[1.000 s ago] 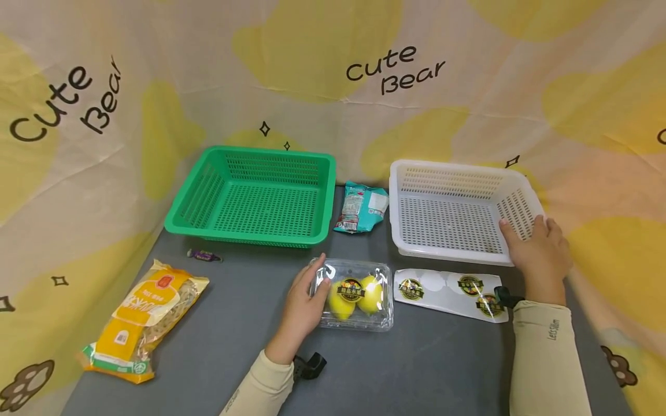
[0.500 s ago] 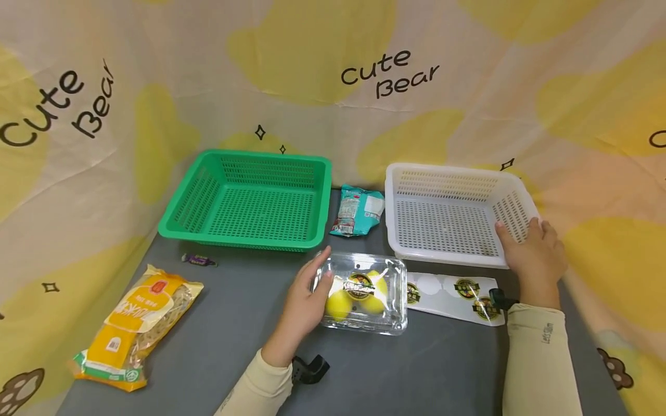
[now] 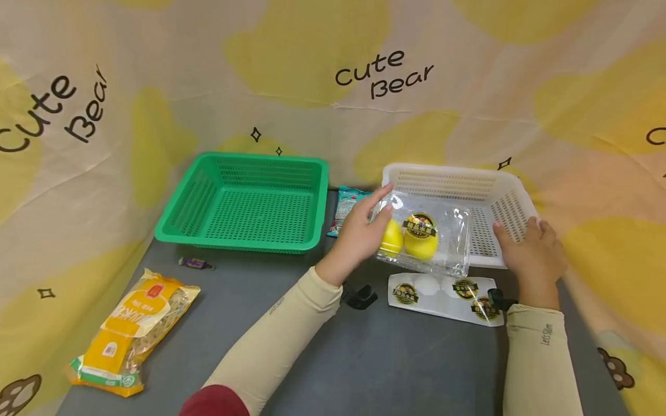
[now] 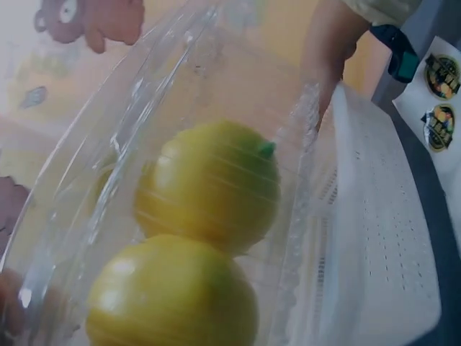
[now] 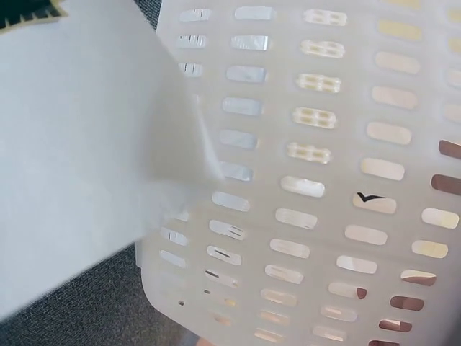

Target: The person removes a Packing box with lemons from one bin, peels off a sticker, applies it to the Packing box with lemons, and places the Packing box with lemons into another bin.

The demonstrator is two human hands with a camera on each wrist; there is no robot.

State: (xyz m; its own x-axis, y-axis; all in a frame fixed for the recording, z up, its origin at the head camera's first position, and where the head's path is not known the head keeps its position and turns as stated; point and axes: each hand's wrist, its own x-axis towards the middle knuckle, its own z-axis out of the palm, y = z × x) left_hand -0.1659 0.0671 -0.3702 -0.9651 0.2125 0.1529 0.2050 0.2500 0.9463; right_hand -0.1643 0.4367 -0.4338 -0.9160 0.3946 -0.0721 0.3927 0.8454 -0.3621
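My left hand (image 3: pixel 361 231) grips the left end of a clear plastic fruit box (image 3: pixel 450 231), raised and slightly tilted over the front left of the white basket (image 3: pixel 512 185). Inside lie two round yellow fruits (image 4: pixel 209 184), one showing a green tip; a round black-and-gold label (image 3: pixel 419 226) is on the lid. My right hand (image 3: pixel 538 260) holds the basket's front right corner, thumb on the inner side and fingers over the rim. The right wrist view shows the basket's slotted wall (image 5: pixel 302 216) close up. The box hides part of the basket's front rim.
A sheet of round stickers (image 3: pixel 442 303) lies before the white basket. On the left stand a green basket (image 3: pixel 239 245), a small purple-wrapped candy (image 3: pixel 196 263) and a yellow food bag (image 3: pixel 135 323). A teal packet (image 3: pixel 347 205) sits between the baskets, partly behind my left hand.
My left hand has lifted the fruit box off the table and carried it right and away to the white basket, uncovering the sticker sheet. My right hand has stayed at the basket's corner.
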